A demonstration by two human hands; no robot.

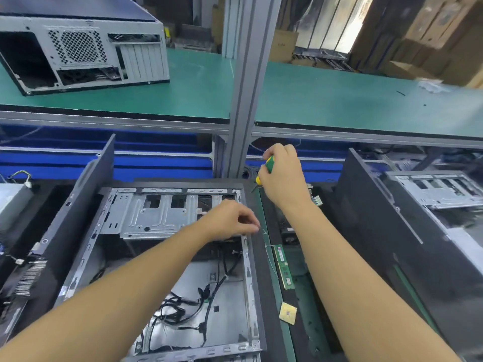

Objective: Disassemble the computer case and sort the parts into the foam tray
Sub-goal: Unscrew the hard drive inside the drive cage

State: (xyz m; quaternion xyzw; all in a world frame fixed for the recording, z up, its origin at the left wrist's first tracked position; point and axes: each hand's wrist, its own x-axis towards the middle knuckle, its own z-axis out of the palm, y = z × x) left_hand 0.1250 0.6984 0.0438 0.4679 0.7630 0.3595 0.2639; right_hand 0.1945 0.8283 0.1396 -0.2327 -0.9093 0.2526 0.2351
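We see the computer case (167, 246) lying open on its side at near centre. Its shell is black and its inside is bare grey metal. A grey drive cage (154, 212) with slots fills the far end, and loose black cables (188, 307) lie tangled on the floor of the near end.

Our left hand (230, 220) reaches over the case's right rail with its fingertips pressed against the thumb. We cannot tell whether anything is pinched between them.

Our right hand (283, 176) is just beyond the case's far right corner, fingers wrapped around a green and yellow screwdriver (269, 165).

Just right of the case lies the dark foam tray (298, 346), with a green memory stick (285, 267) and, nearer to us, a gold processor chip (287, 312).

A second case (83, 48) sits on the far green shelf (339, 100) at left.
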